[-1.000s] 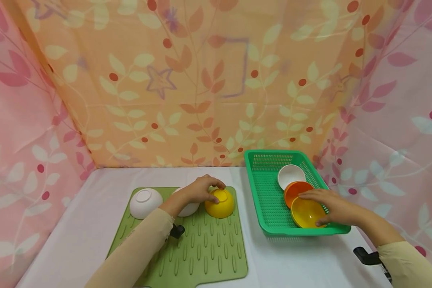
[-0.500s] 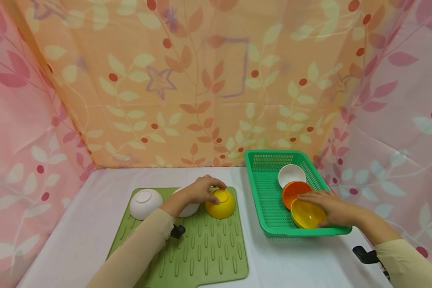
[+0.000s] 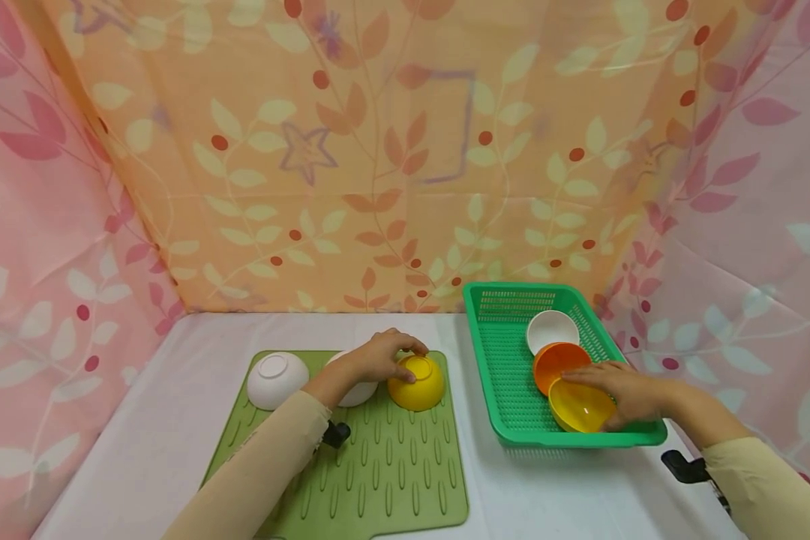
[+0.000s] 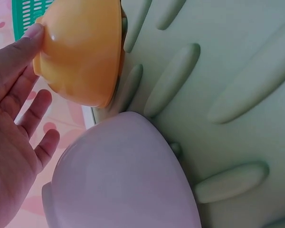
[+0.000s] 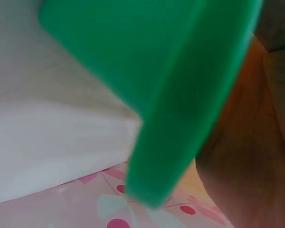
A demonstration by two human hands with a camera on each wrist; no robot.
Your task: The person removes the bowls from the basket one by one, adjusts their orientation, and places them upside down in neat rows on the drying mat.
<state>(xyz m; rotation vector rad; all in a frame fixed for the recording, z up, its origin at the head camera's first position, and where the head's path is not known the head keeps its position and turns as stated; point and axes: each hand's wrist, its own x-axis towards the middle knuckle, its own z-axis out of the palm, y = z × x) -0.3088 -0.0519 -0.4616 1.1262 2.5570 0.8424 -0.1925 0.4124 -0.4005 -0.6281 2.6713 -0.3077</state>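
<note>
On the green drying mat (image 3: 405,480), a yellow bowl (image 3: 416,391) lies upside down. My left hand (image 3: 378,358) pinches its foot ring between thumb and forefinger; in the left wrist view the other fingers (image 4: 40,109) hang loosely bent beside it. Over in the green basket (image 3: 489,390), my right hand (image 3: 631,391) spans a second yellow bowl (image 3: 577,405), mouth up and tilted, with fingers at its far rim and thumb at the near side. An orange bowl (image 3: 555,364) leans against that one. The right wrist view shows mostly the basket's rim (image 5: 180,118), hiding the fingertips.
Two white bowls, one at the mat's left (image 3: 277,382) and one partly behind my left wrist (image 3: 361,394), stand upside down. Another white bowl (image 3: 552,332) sits at the basket's back. The basket's raised wall runs under my right wrist. A patterned curtain (image 3: 378,187) closes off the back and sides.
The head view has shifted slightly. In the basket, the yellow bowl has tilted a little under my right hand and the orange bowl has shifted slightly. My left hand stays on its bowl.
</note>
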